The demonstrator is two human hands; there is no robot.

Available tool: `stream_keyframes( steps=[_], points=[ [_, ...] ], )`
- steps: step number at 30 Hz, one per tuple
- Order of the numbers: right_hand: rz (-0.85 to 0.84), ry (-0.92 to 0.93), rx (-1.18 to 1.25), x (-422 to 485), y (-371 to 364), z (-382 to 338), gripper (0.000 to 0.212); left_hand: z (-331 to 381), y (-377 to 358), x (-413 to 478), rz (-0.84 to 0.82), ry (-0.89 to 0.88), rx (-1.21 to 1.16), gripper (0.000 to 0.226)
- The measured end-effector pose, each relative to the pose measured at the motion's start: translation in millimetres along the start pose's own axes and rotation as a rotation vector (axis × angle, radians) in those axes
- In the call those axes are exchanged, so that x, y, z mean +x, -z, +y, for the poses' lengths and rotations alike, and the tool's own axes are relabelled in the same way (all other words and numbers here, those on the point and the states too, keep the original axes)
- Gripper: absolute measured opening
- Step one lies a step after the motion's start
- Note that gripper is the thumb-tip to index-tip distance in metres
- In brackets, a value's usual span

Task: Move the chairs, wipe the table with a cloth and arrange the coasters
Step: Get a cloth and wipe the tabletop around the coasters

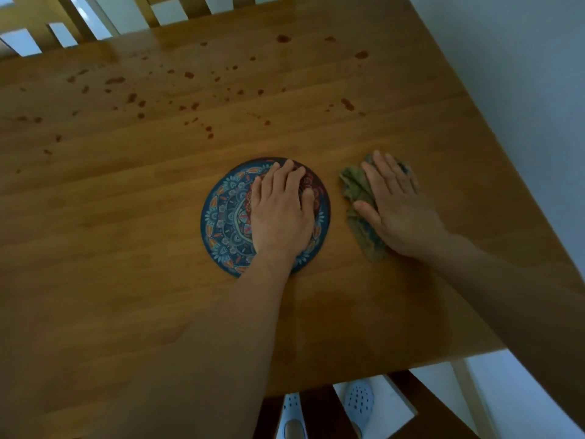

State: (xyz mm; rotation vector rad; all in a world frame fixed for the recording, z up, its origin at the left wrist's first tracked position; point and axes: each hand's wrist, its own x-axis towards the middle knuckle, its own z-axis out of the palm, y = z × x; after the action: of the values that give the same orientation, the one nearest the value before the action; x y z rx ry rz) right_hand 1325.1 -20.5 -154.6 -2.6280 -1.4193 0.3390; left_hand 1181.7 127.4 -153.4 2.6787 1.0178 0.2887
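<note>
While under right hand [400, 213], cloth [355, 186] lengthwise near-to-far.

A honey-brown wooden plank table [126, 280] carries scattered reddish-brown spots [190, 74] across its far half, thickest toward the far-left corner; the near half shows none. A round flat coaster with a blue, orange and red mandala pattern [224, 217] lies face up on the middle of the tabletop, with the left hand [281, 213] resting flat on it. Just to its right, apart from it and closer to the table's right edge, a crumpled green cloth [356, 188] lies bunched under the flat right hand [395, 210]. A light slatted wooden chair back [136, 11] stands along the far edge; a dark brown wooden chair [319, 413] sits at the near edge.
</note>
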Motion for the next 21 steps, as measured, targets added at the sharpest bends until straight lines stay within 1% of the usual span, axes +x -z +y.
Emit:
stream_keyframes(
  steps=[2, 4, 7, 9, 11, 13, 16, 18, 19, 21],
  points=[
    [0.018, -0.085, -0.005, 14, 0, -4, 0.069, -1, 2, 3, -0.003, 0.02, -0.007, 0.042],
    [0.034, -0.121, 0.004, 25, 2, -4, 0.07, -2, 6, 10, -0.003, 0.02, 0.01, 0.041],
    [0.061, -0.142, 0.023, 38, 7, 15, 0.07, -10, 8, 20, 0.054, -0.061, 0.081, 0.03],
    [0.089, -0.229, 0.045, 55, 14, 31, 0.068, -14, 5, 19, 0.119, -0.081, 0.064, 0.027],
    [0.126, -0.338, 0.066, 79, 20, 41, 0.066, -16, 0, 19, 0.148, -0.085, 0.038, 0.027],
    [0.128, -0.425, 0.08, 106, 27, 41, 0.065, -18, -1, 18, 0.165, -0.089, 0.012, 0.026],
    [0.111, -0.504, 0.123, 147, 33, 29, 0.064, -20, -2, 19, 0.18, -0.101, 0.005, 0.025],
    [0.095, -0.5, 0.151, 167, 34, 13, 0.063, -21, -3, 18, 0.178, -0.103, 0.004, 0.026],
    [0.081, -0.469, 0.164, 175, 33, 3, 0.064, -21, -4, 18, 0.181, -0.103, -0.001, 0.025],
    [0.056, -0.347, 0.156, 184, 29, -19, 0.067, -21, -4, 18, 0.187, -0.102, -0.01, 0.025]
  ],
)
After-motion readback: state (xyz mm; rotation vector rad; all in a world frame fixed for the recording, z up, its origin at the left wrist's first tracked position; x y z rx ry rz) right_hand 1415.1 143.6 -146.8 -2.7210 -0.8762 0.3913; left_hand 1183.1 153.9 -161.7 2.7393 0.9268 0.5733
